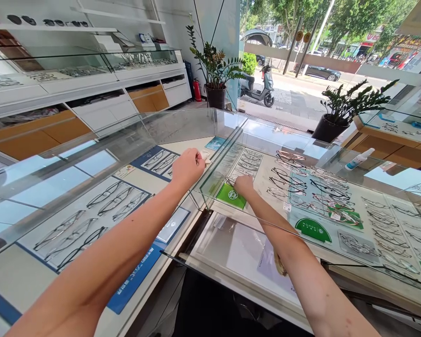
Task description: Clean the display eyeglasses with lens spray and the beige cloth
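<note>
Reaching forward with 2 bare arms (pixel 140 227) in the head view, we are curling our left hand (pixel 187 166) closed around a small white wipe (pixel 205 156), which is poking out of the fist near the seam between the left case (pixel 14 262) and the right case (pixel 266 164). Our right hand (pixel 244 185) is bending into a loose fist by a green card (pixel 228 196) and the near end of a row of eyeglasses (pixel 250 161); we are finding it impossible to tell whether that hand is gripping anything. Other eyeglasses are lying on trays (pixel 140 161) in the left case. A spray bottle (pixel 359 159) is sitting on the right case's glass, and papers (pixel 242 241) are lying below, by our right forearm.
</note>
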The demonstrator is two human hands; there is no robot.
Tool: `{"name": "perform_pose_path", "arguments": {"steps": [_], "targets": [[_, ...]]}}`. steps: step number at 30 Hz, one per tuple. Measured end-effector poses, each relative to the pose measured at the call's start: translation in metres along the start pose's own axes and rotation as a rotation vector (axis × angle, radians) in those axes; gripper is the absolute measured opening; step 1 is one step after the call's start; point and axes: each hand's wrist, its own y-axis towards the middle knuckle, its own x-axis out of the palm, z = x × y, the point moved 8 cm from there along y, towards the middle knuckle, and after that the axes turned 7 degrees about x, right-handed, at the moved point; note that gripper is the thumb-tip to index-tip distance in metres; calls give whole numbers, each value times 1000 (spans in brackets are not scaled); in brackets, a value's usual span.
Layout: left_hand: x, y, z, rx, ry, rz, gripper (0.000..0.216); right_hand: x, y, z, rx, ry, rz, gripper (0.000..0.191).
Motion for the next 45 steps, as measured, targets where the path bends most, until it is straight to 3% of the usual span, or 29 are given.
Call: {"name": "perform_pose_path", "arguments": {"steps": [7,13,18,22,25,28,31,34,36,40,45], "targets": [[2,-1,1,43,40,11,8,-28,-26,-4,-53,26,117,34],[1,-1,3,35,47,1,9,-48,-95,-13,-142,99,200,50],[3,1,2,40,51,-2,12,-38,-174,-16,-228,123,80,34],[6,2,0,42,34,2,17,-34,-242,-13,-307,226,-121,27],[7,2,0,50,33,10,18,-58,-287,-15,-380,312,-238,19],[6,1,-2,46,42,34,20,-117,-313,-21,-459,388,-242,21],[5,-1,-4,24,53,48,21,-193,-301,-14,-401,369,-24,25],[5,-2,-5,17,52,43,19,-235,-258,-8,-343,233,101,29],[4,-1,-5,21,43,41,19,-241,-219,-2,-274,140,121,29],[4,2,-5,21,34,44,18,-227,-156,9,-137,-87,143,30],[8,5,-7,15,37,41,20,-216,-128,13,-90,-129,176,25]]}}
